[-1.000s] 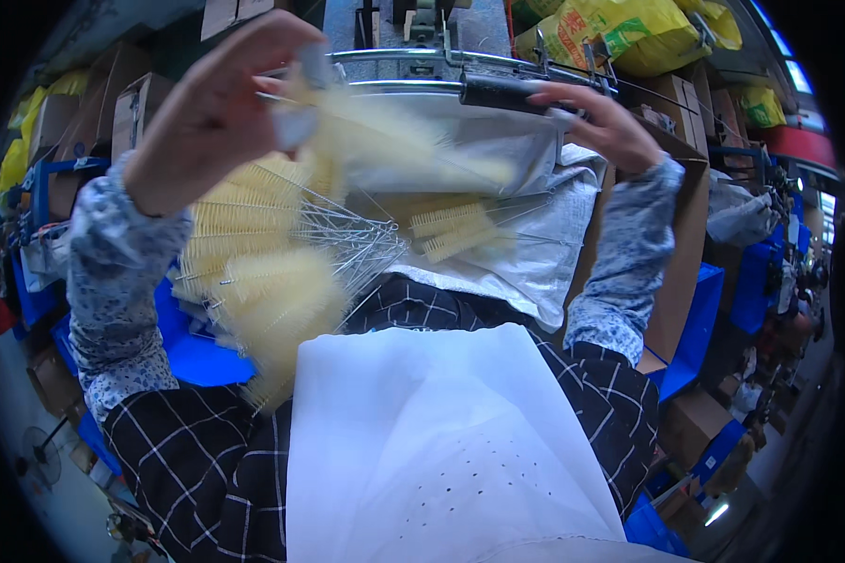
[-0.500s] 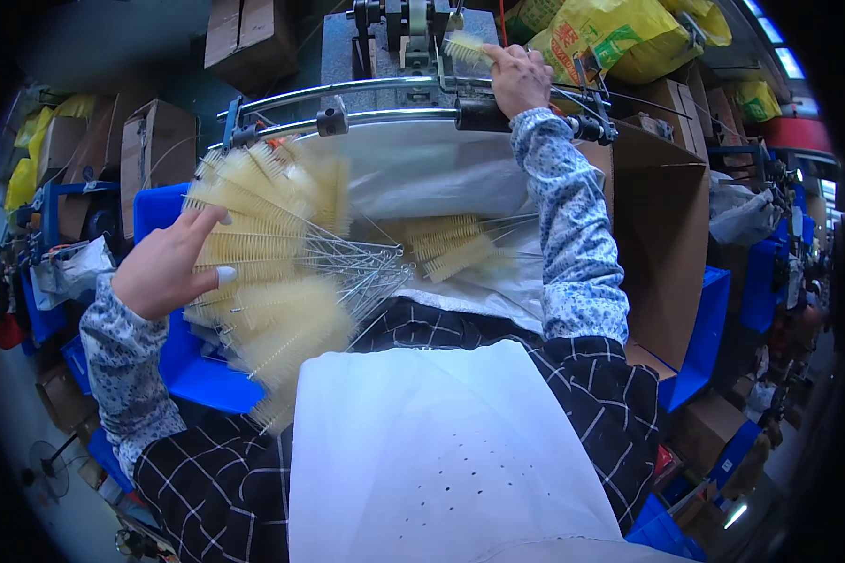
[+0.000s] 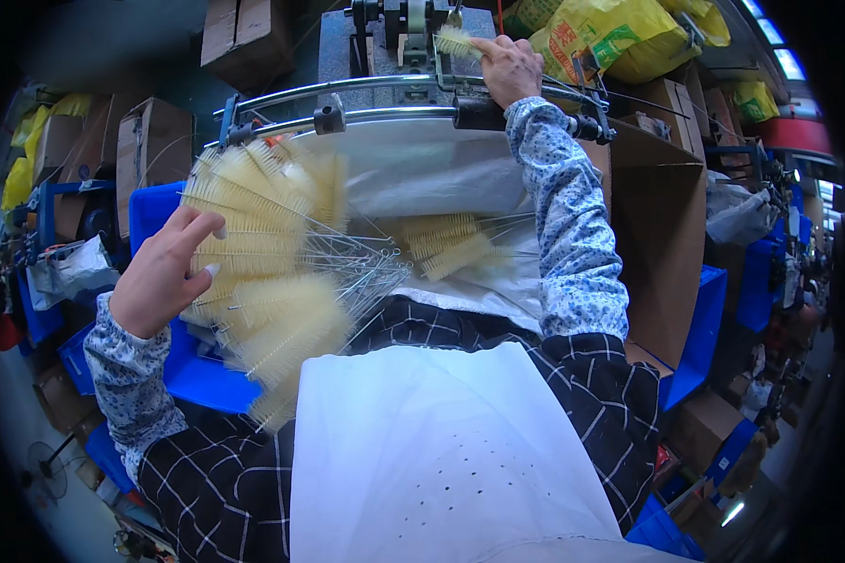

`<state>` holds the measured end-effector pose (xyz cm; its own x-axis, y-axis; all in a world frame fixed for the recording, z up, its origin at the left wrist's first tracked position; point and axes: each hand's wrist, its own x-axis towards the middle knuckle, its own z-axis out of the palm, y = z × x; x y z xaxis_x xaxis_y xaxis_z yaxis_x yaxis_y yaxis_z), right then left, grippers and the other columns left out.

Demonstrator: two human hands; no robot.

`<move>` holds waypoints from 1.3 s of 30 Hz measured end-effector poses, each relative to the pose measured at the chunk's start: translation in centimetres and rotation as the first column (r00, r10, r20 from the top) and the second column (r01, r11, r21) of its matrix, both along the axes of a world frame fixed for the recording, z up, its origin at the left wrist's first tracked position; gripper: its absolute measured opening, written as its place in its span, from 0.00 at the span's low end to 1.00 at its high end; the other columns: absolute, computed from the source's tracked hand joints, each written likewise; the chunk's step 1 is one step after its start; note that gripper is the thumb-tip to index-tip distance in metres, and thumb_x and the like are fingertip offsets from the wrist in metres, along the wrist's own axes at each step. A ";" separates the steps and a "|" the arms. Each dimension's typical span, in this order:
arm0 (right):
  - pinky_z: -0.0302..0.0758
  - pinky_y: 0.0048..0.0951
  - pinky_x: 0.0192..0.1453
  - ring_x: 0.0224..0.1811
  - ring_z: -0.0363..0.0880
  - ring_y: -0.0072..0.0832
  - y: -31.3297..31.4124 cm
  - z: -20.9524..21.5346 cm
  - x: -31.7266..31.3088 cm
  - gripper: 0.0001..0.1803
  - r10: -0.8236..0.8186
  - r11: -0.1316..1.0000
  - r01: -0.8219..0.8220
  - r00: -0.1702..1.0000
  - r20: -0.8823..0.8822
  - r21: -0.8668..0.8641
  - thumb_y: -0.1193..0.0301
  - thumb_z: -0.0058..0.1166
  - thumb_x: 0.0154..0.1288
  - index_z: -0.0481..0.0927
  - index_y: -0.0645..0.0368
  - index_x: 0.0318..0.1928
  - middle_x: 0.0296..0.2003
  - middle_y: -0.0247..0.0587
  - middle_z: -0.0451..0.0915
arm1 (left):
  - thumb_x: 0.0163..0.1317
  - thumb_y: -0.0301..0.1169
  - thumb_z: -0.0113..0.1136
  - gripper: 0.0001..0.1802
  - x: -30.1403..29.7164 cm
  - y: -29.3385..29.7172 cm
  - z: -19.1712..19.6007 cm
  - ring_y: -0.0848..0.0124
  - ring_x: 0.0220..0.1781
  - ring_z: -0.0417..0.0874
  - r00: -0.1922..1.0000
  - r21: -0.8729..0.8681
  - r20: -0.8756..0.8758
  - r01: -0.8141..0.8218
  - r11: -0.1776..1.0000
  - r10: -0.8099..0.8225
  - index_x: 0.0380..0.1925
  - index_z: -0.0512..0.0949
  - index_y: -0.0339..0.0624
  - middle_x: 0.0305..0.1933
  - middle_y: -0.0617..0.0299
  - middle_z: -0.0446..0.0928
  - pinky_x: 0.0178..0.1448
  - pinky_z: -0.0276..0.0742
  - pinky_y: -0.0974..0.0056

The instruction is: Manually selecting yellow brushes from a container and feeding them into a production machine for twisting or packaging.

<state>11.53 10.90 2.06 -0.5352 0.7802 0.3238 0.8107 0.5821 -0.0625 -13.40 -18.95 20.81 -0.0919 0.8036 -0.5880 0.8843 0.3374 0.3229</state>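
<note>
Cream-bristled bottle brushes [image 3: 291,319] with twisted wire stems lie fanned out in a pile on my left, loop ends toward the middle. My left hand [image 3: 164,272] is at the pile's outer edge, thumb and fingers bent but apart, no brush plainly gripped. At the far side, my right hand [image 3: 514,70] pinches a small brush [image 3: 454,41] at the machine [image 3: 417,56]; its bristled end points left, and my hand hides its stem. A few more brushes [image 3: 446,246] lie in the middle on the white plastic sheet [image 3: 432,178].
Two metal rails [image 3: 376,84] with clamps run across in front of the machine. A blue bin [image 3: 207,380] sits under the pile, and an open cardboard box [image 3: 662,244] stands on the right. Yellow bags [image 3: 620,38] are heaped at far right.
My right hand and its brush have shifted slightly left and up at the machine. The left hand has drawn down a little, its fingers more bent. The pile looks about the same.
</note>
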 end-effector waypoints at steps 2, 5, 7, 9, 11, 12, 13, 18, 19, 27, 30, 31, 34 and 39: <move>0.60 0.34 0.45 0.39 0.66 0.29 0.3 -0.3 0.1 0.14 0.041 0.999 -0.041 0.999 -0.033 -0.020 0.67 0.43 0.57 0.74 0.39 0.45 0.34 0.28 0.72 | 0.40 0.17 0.57 0.21 -0.7 -0.3 -0.2 0.60 0.36 0.72 0.997 0.062 0.013 0.069 0.996 -0.070 0.37 0.66 0.42 0.40 0.56 0.67 0.42 0.70 0.65; 0.56 0.34 0.50 0.46 0.63 0.29 0.8 0.0 -0.6 0.17 0.005 0.991 0.001 0.999 0.048 -0.136 0.69 0.39 0.59 0.72 0.33 0.47 0.42 0.30 0.71 | 0.39 0.16 0.56 0.21 -0.9 -0.2 -0.2 0.59 0.35 0.73 0.988 0.135 0.046 0.138 0.981 -0.146 0.36 0.67 0.42 0.39 0.56 0.68 0.42 0.70 0.65; 0.55 0.35 0.51 0.48 0.61 0.29 1.6 -1.0 -0.9 0.18 0.026 0.996 -0.021 0.998 0.057 -0.081 0.71 0.38 0.59 0.71 0.33 0.47 0.43 0.31 0.70 | 0.39 0.16 0.56 0.21 -0.8 0.1 -0.3 0.58 0.34 0.73 0.985 0.146 0.069 0.148 0.978 -0.159 0.36 0.67 0.42 0.38 0.55 0.68 0.43 0.70 0.66; 0.50 0.40 0.54 0.54 0.57 0.30 2.4 -1.8 -1.2 0.23 0.074 0.996 -0.072 0.997 0.033 -0.046 0.76 0.39 0.56 0.70 0.32 0.48 0.45 0.32 0.69 | 0.38 0.16 0.57 0.20 -0.8 0.3 -0.8 0.57 0.35 0.73 0.971 0.156 0.085 0.208 0.966 -0.223 0.35 0.68 0.41 0.36 0.56 0.70 0.42 0.70 0.66; 0.49 0.41 0.56 0.54 0.57 0.30 3.3 -2.2 -0.7 0.20 0.085 0.996 -0.087 0.994 0.066 0.020 0.74 0.39 0.58 0.70 0.33 0.48 0.45 0.30 0.69 | 0.37 0.17 0.58 0.20 -0.7 1.0 -0.4 0.61 0.33 0.73 0.963 0.165 0.127 0.217 0.962 -0.239 0.35 0.68 0.40 0.35 0.57 0.70 0.39 0.70 0.68; 0.47 0.43 0.57 0.55 0.57 0.30 3.5 -2.2 -0.7 0.18 0.109 0.990 -0.117 0.989 0.097 0.082 0.72 0.39 0.59 0.70 0.35 0.48 0.44 0.28 0.70 | 0.37 0.17 0.58 0.20 -0.7 1.1 -0.1 0.64 0.30 0.72 0.957 0.168 0.165 0.213 0.962 -0.241 0.34 0.68 0.40 0.33 0.59 0.70 0.35 0.70 0.70; 0.44 0.47 0.59 0.59 0.52 0.29 3.8 -2.0 -0.3 0.19 0.099 0.989 -0.118 0.975 0.198 0.086 0.69 0.41 0.58 0.66 0.38 0.51 0.49 0.28 0.66 | 0.37 0.17 0.58 0.20 -0.8 1.3 0.1 0.64 0.30 0.72 0.956 0.168 0.165 0.217 0.962 -0.244 0.34 0.68 0.40 0.33 0.59 0.70 0.35 0.70 0.70; 0.48 0.46 0.53 0.58 0.51 0.30 1.9 -0.6 2.0 0.29 -0.180 0.984 0.180 0.975 0.127 0.014 0.60 0.49 0.52 0.58 0.45 0.56 0.54 0.31 0.59 | 0.36 0.16 0.58 0.22 -2.1 0.7 0.4 0.77 0.22 0.63 0.954 0.135 0.296 0.005 0.991 -0.045 0.35 0.67 0.41 0.30 0.62 0.67 0.25 0.63 0.78; 0.50 0.45 0.53 0.56 0.55 0.31 1.9 -0.7 2.8 0.28 -0.238 0.971 0.239 0.966 0.100 0.000 0.60 0.50 0.51 0.61 0.47 0.54 0.52 0.34 0.63 | 0.36 0.16 0.58 0.22 -2.0 0.7 0.4 0.77 0.22 0.63 0.954 0.136 0.298 0.001 0.991 -0.042 0.35 0.67 0.41 0.30 0.62 0.67 0.25 0.63 0.78; 0.59 0.43 0.50 0.47 0.69 0.32 1.1 -1.6 2.2 0.20 -0.200 0.979 0.189 0.968 -0.155 -0.079 0.64 0.49 0.52 0.71 0.51 0.47 0.44 0.36 0.72 | 0.36 0.14 0.57 0.24 -2.4 1.1 1.4 0.77 0.21 0.66 0.959 0.101 0.203 0.183 0.978 -0.200 0.37 0.66 0.42 0.29 0.61 0.65 0.23 0.65 0.77; 0.59 0.44 0.49 0.46 0.69 0.32 0.2 -0.9 0.7 0.20 -0.200 0.977 0.186 0.968 -0.150 -0.106 0.64 0.50 0.51 0.71 0.51 0.48 0.43 0.36 0.72 | 0.35 0.14 0.57 0.25 -2.9 0.9 2.8 0.78 0.21 0.66 0.951 0.135 0.236 0.171 0.976 -0.199 0.38 0.66 0.42 0.30 0.61 0.66 0.23 0.65 0.78; 0.60 0.44 0.48 0.45 0.70 0.32 0.0 -0.9 -0.2 0.18 -0.163 0.986 0.152 0.968 -0.188 -0.073 0.65 0.50 0.51 0.72 0.52 0.45 0.41 0.36 0.73 | 0.34 0.14 0.57 0.26 -3.0 0.4 3.0 0.80 0.20 0.64 0.958 0.162 0.233 0.133 0.978 -0.169 0.39 0.65 0.42 0.30 0.62 0.66 0.22 0.64 0.79; 0.61 0.45 0.48 0.47 0.69 0.34 -1.6 -0.1 -2.5 0.19 -0.210 0.966 0.191 0.973 -0.100 -0.172 0.64 0.48 0.52 0.72 0.52 0.46 0.44 0.39 0.72 | 0.36 0.14 0.57 0.26 -2.8 0.9 2.5 0.76 0.23 0.68 0.981 0.126 0.148 0.106 0.986 -0.124 0.40 0.64 0.41 0.31 0.60 0.66 0.25 0.68 0.76; 0.60 0.45 0.49 0.47 0.69 0.32 -3.9 -0.1 -7.3 0.18 -0.207 0.968 0.193 0.975 -0.075 -0.163 0.64 0.46 0.55 0.71 0.52 0.47 0.44 0.36 0.71 | 0.37 0.14 0.58 0.28 -2.0 1.2 1.9 0.77 0.20 0.64 0.967 0.230 0.095 0.208 0.951 -0.235 0.42 0.63 0.43 0.32 0.60 0.66 0.23 0.65 0.77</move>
